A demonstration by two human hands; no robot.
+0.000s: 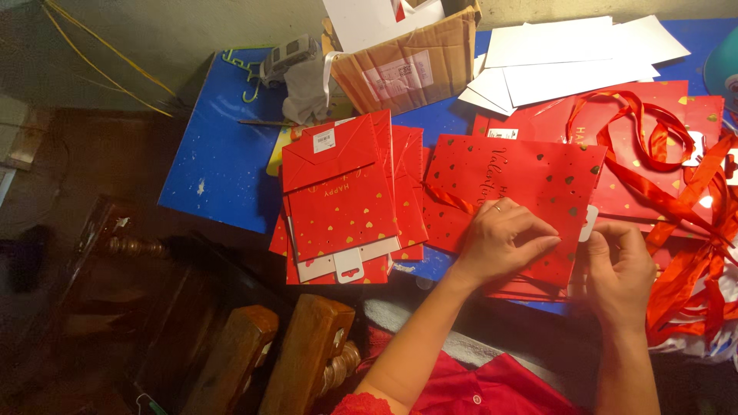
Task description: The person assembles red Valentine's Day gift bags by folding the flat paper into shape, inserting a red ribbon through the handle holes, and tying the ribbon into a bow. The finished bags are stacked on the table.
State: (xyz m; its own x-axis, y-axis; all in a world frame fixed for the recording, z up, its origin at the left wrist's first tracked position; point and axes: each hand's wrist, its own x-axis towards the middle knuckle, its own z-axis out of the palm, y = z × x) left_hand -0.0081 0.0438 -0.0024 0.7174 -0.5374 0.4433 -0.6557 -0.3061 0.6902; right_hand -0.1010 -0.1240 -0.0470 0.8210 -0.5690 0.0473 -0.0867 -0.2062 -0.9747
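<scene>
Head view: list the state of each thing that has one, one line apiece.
Red gift bag: folded flat, under both hands.
Left hand: pressed flat on bag.
Right hand: pinching the bag's edge.
Stacked bags: folded flat, piled.
Cardboard box: open.
Ribbons: loose, tangled.
White sheets: spread, overlapping.

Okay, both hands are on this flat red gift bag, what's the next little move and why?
Probably keep the left hand pressing the red gift bag flat while the right hand works the white tab at its edge. The right fingers already sit at that tab, and the bag lies loosely on a stack.
</scene>
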